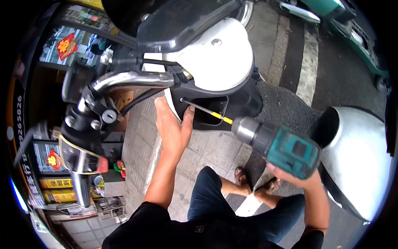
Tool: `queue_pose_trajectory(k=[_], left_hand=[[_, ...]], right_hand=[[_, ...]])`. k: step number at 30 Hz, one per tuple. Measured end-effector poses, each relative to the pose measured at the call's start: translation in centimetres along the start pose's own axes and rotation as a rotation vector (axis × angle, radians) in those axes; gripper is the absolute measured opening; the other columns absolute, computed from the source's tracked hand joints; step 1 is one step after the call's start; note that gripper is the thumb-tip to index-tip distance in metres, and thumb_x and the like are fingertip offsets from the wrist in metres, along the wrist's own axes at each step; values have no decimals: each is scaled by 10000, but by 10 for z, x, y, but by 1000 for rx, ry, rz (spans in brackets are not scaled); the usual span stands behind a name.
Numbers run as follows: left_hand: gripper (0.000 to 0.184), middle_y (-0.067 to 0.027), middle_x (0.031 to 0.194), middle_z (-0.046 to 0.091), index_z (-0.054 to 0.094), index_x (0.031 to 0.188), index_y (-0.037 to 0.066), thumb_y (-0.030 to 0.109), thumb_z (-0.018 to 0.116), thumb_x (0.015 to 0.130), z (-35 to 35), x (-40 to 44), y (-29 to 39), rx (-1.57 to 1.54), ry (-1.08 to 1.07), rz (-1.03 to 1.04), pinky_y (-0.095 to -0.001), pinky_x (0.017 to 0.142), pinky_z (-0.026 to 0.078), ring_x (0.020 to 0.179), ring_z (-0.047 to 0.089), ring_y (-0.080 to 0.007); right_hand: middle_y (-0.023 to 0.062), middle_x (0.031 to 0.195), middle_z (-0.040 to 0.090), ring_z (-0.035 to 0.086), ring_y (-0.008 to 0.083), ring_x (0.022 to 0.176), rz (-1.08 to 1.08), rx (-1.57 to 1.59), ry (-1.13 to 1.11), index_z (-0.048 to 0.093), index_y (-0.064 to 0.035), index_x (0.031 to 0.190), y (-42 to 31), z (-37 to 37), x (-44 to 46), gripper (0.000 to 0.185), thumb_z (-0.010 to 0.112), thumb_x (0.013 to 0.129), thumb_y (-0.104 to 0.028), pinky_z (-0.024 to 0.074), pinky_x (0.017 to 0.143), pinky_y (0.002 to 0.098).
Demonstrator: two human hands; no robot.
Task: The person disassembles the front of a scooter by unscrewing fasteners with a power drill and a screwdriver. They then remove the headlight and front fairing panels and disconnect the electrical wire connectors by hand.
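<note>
My right hand (293, 176) grips a teal and black cordless drill (295, 151). A long screwdriver bit (222, 117) with a yellow band sits in its chuck, and the bit's tip meets a screw (181, 100) on the black inner panel (244, 101) of an electric scooter. My left hand (173, 126) is closed round the edge of the scooter's front panel (172, 103), thumb on the inner side, its other fingers partly hidden behind. Beside the thumb is an open storage pocket (209, 108). Above it lies the white handlebar cover (224, 54).
A chrome handlebar (128, 79) with a grip and switches extends to the left. The white seat body (362, 153) stands at the right, beyond the grey footboard mat (282, 103). A shop front (54, 112) lines the left, and a green scooter (360, 45) is parked at upper right.
</note>
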State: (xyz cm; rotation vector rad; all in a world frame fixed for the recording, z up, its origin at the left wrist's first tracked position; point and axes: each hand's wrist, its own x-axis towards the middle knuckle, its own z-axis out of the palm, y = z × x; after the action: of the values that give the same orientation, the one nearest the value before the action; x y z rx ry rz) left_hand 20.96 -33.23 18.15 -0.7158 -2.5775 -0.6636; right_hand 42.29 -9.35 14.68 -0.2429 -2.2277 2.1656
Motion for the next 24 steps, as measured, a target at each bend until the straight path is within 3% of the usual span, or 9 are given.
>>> queue_pose_trajectory(k=[1, 5, 8, 10, 11, 12, 14, 19, 24], left_hand=[[431, -180, 981, 544, 472, 1139, -18, 109, 708, 801, 2, -1, -1, -25, 3, 13, -431, 803, 459, 906, 588, -374], [425, -171, 958, 545, 480, 1119, -12, 171, 714, 816, 11, -3, -6, -45, 125, 86, -426, 777, 463, 875, 590, -361], [417, -162, 904, 596, 486, 1088, 6, 258, 708, 841, 21, -6, -16, -37, 229, 144, -384, 771, 478, 829, 617, -322], [388, -161, 872, 598, 497, 1074, 16, 251, 703, 844, 27, -6, -20, -12, 294, 202, -386, 758, 481, 804, 622, -322], [432, -203, 941, 538, 473, 1098, -10, 231, 696, 815, 29, -5, -21, -26, 295, 204, -464, 761, 463, 890, 577, -416], [432, -213, 960, 549, 472, 1108, -10, 225, 687, 816, 31, -5, -23, -13, 322, 238, -474, 758, 464, 899, 579, -428], [423, -221, 973, 559, 475, 1119, -10, 214, 676, 821, 33, -9, -23, 0, 384, 290, -481, 757, 468, 912, 582, -436], [409, -219, 965, 569, 483, 1085, -3, 261, 675, 838, 35, -9, -33, 75, 477, 416, -476, 753, 466, 890, 596, -434], [465, -227, 1021, 583, 497, 1120, -18, 314, 664, 841, 27, -12, -36, 146, 410, 430, -487, 771, 480, 927, 611, -421]], right_hand=[[18, 1082, 697, 616, 310, 1112, -79, -197, -51, 740, -246, 987, 6, -6, -3, 266, 748, 742, -350, 415, 950, 513], [8, 1095, 700, 640, 217, 1092, 6, -9, 32, 719, -199, 1068, 18, 2, -7, 334, 777, 740, -174, 440, 1018, 440], [98, 1026, 703, 672, 192, 965, -26, 297, 100, 603, -31, 1200, 25, 9, 5, 462, 780, 779, -105, 548, 823, 325], [118, 1016, 702, 667, 189, 949, -152, 415, 149, 566, 15, 1209, 31, 16, 13, 485, 774, 787, -103, 543, 791, 297], [121, 1016, 702, 666, 182, 916, -205, 363, 157, 584, -10, 1192, 38, 17, 16, 474, 785, 774, -107, 545, 762, 296], [171, 958, 665, 611, 169, 651, -315, 283, 287, 546, 39, 1222, 45, 30, 20, 607, 778, 731, -232, 517, 604, 277], [158, 1005, 694, 658, 168, 792, -387, 305, 239, 593, 17, 1168, 51, 32, 14, 459, 760, 766, -129, 550, 689, 289], [200, 932, 673, 620, 201, 618, -482, 400, 335, 587, 58, 1125, 73, 51, -4, 481, 714, 731, -186, 532, 589, 299], [203, 947, 677, 624, 205, 617, -374, 444, 350, 581, 59, 1135, 109, 46, -51, 489, 707, 734, -191, 537, 591, 303]])
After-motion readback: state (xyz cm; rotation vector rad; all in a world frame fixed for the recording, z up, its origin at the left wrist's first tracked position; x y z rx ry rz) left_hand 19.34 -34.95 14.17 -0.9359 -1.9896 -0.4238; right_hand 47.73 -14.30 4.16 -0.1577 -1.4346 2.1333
